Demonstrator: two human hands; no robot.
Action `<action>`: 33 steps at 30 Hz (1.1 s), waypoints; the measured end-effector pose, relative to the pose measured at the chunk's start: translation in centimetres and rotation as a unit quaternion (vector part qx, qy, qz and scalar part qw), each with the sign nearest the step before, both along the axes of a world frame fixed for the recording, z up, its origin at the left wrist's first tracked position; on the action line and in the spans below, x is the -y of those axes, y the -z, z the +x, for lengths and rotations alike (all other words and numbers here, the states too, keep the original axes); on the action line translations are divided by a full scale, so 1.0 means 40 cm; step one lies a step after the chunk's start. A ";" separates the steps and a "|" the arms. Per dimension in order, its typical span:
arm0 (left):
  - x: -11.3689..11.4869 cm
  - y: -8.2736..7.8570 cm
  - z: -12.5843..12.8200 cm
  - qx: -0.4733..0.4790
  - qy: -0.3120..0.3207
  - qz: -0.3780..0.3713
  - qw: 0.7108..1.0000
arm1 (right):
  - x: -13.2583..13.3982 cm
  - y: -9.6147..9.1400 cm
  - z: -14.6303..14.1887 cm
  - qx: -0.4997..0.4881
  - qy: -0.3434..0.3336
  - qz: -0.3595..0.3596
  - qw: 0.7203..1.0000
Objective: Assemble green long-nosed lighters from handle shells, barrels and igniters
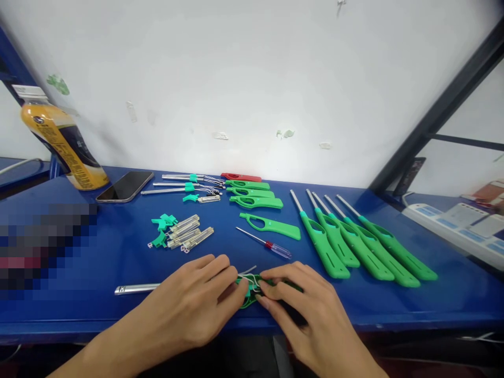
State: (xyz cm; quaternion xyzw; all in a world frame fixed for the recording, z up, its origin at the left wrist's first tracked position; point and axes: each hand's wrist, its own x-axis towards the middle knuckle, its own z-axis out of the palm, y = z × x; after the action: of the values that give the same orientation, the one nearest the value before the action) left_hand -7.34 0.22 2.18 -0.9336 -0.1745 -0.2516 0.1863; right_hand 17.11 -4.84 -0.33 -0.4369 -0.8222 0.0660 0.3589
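Observation:
At the table's front edge lies a green lighter body (247, 300) with white wires and a teal part inside; a metal tube (136, 289) sticks out to the left. My left hand (197, 296) is closed on the lighter body near the teal part, fingers bent over it. My right hand (305, 299) pinches at the wires and the body's right portion; the fingertips hide the exact point of contact. Beyond my hands rest a screwdriver (277, 249) with a clear and red handle and a loose green handle shell (275, 227).
Several assembled green lighters (326, 252) lie at right. Clear fuel tanks (185, 231) and teal triggers (160, 239) are piled left of centre. Metal tubes with wires (173, 188) and a red shell (242, 177) lie farther back. A phone (126, 187) and a bottle (65, 144) stand left.

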 end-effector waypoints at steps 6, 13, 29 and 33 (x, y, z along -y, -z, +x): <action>-0.005 0.014 -0.002 -0.014 0.017 0.002 1.000 | -0.002 -0.005 0.008 -0.009 -0.012 -0.045 0.999; -0.007 0.004 0.003 0.019 0.028 -0.005 0.999 | -0.016 0.013 0.016 -0.075 -0.005 -0.114 0.991; 0.013 0.013 0.005 0.052 0.031 -0.057 0.997 | -0.026 -0.002 0.010 -0.142 0.014 -0.201 0.969; 0.030 0.032 -0.039 0.137 -0.006 -0.158 0.978 | -0.023 -0.003 0.015 -0.140 0.004 -0.191 0.972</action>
State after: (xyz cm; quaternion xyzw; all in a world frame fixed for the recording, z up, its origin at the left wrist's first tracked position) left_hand -8.89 -0.97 0.91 -0.9070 -0.2416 -0.3449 0.0125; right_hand 17.72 -3.92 -0.23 -0.4868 -0.7342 0.2807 0.3811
